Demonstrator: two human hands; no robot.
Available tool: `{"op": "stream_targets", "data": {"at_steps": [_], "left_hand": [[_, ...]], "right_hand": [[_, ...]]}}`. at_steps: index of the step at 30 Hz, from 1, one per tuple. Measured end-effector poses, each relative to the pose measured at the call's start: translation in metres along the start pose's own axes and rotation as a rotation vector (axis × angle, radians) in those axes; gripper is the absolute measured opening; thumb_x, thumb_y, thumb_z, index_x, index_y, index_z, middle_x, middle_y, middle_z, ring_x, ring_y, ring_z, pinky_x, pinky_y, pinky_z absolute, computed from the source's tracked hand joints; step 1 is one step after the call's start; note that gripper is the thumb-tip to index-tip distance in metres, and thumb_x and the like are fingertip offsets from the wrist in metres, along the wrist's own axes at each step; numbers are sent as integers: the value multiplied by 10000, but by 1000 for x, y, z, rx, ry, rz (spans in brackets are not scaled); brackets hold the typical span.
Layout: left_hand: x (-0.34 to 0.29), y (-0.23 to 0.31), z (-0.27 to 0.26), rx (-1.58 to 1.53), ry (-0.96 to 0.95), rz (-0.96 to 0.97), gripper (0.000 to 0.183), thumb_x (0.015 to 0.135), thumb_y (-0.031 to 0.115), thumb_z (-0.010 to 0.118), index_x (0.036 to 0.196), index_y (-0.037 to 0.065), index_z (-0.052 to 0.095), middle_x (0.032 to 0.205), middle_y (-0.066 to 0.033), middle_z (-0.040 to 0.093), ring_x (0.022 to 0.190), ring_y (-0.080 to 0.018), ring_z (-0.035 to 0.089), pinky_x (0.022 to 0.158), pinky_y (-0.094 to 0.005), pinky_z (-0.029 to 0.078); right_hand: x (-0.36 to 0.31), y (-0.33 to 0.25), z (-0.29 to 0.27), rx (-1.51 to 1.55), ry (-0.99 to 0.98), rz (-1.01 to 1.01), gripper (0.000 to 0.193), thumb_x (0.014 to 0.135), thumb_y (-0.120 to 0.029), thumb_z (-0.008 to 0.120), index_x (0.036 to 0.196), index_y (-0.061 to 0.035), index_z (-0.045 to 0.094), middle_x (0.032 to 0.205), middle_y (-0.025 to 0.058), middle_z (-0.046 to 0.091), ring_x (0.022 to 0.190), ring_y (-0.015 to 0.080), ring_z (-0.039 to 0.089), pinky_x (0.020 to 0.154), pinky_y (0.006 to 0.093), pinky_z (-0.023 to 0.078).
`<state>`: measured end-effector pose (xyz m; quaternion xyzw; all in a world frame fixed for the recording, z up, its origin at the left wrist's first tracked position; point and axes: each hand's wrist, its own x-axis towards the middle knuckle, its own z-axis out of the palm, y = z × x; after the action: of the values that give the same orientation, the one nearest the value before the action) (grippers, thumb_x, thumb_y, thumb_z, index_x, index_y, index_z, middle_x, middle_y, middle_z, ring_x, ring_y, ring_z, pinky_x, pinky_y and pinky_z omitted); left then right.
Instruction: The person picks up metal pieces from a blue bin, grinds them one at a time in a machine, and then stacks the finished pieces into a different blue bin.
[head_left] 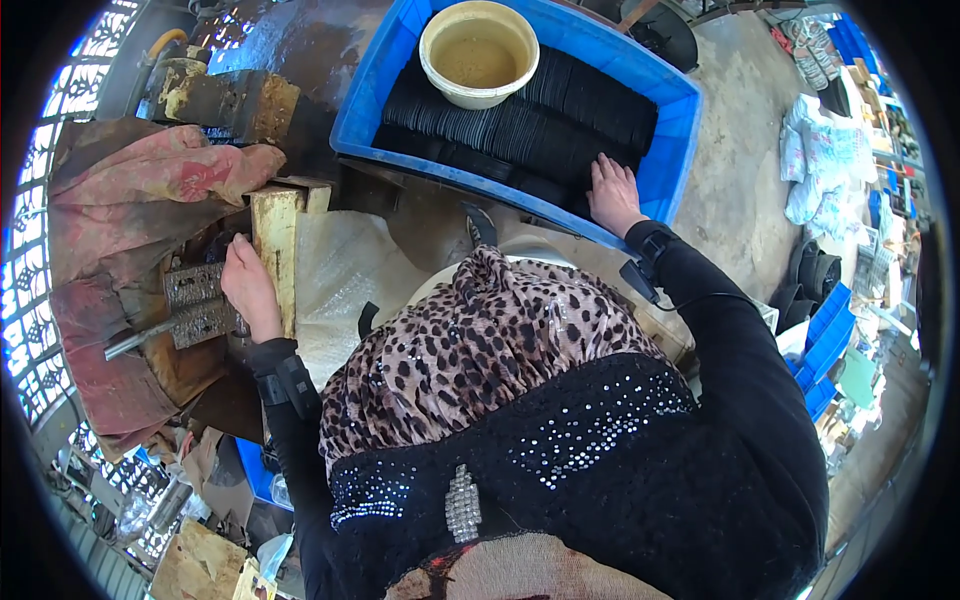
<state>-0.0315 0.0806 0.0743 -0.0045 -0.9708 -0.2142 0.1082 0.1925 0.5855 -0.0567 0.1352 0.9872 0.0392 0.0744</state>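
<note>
At the left, my left hand [250, 290] is beside a pitted metal block [198, 303] with a metal rod [140, 340] sticking out of it. Its fingers are partly hidden, so whether it grips anything does not show. A worn, cream-coloured upright bar [275, 255] stands just right of this hand. My right hand [613, 192] reaches into a blue plastic bin [690, 130], fingers apart and resting on tightly packed rows of thin black pieces [560, 110]. A cream bowl [480, 95] of murky, tan liquid sits on those pieces at the bin's far side.
A stained reddish cloth [150, 180] drapes the machine at the left. Beyond it is a rusty, greasy machine part [225, 100]. White plastic bags [825, 155], black round pans [810, 275] and blue crates [828, 330] stand to the right. Scrap cardboard [200, 565] lies at the lower left.
</note>
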Motion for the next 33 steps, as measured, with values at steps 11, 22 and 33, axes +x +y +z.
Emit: {"op": "stream_targets", "data": {"at_steps": [11, 22, 33], "left_hand": [[-2, 5, 0, 69, -12, -13, 426, 1003, 362, 409, 963, 18, 657, 879, -272, 640, 827, -475, 596, 705, -530, 454], [-4, 21, -2, -252, -27, -88, 385, 1006, 319, 464, 1093, 0, 661, 975, -193, 696, 929, -308, 662, 822, -386, 495], [-61, -18, -41, -360, 188, -33, 270, 981, 167, 562, 1175, -7, 631, 1092, -110, 690, 1007, -188, 650, 902, -305, 494]], "right_hand": [[14, -6, 3, 110, 119, 73, 405, 828, -135, 548, 1209, -20, 620, 1323, 184, 553, 1240, 331, 497, 1046, 502, 370], [101, 60, -31, 856, 656, 623, 230, 853, -112, 535, 987, -29, 702, 1030, 172, 667, 986, 327, 632, 896, 387, 490], [179, -185, -219, 1341, 558, -458, 220, 935, -145, 601, 1122, -37, 642, 923, 36, 668, 837, 150, 625, 731, 273, 511]]}}
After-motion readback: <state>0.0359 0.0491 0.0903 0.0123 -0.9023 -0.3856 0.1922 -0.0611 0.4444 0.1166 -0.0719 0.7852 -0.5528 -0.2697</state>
